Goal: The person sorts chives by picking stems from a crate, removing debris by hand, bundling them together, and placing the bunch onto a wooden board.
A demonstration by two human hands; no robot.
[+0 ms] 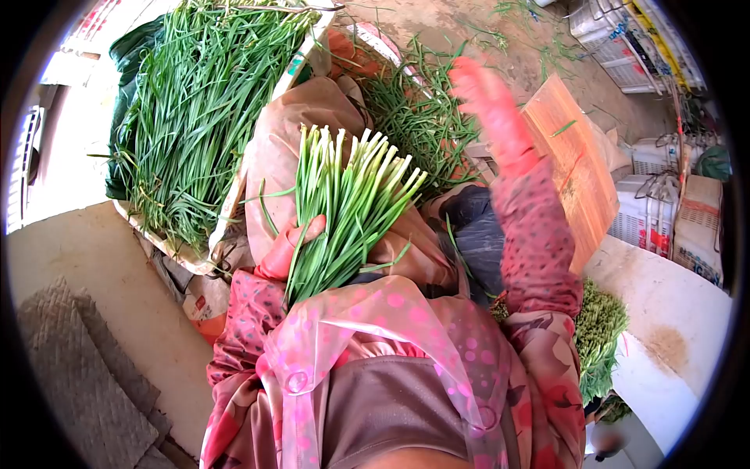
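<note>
A thick bunch of garlic chives (351, 199) lies across my lap, its pale cut ends pointing up and away from me. My left hand (301, 241), in a red glove, grips the bunch from its left side. Out to the right, my right hand (488, 98) is raised with fingers apart and nothing visible in it; motion blurs it slightly. Loose chives (410, 109) are heaped on the ground beyond my knees, just left of that hand. The dotted apron (383, 305) partly hides the bunch's leafy end.
A large crate (226, 207) at upper left is piled with long chives (211, 109). A wooden board (574, 172) leans right of my right arm. White crates (644, 207) stand at far right. Bundled greens (601, 332) lie by my right elbow, a grey quilted mat (78, 375) at lower left.
</note>
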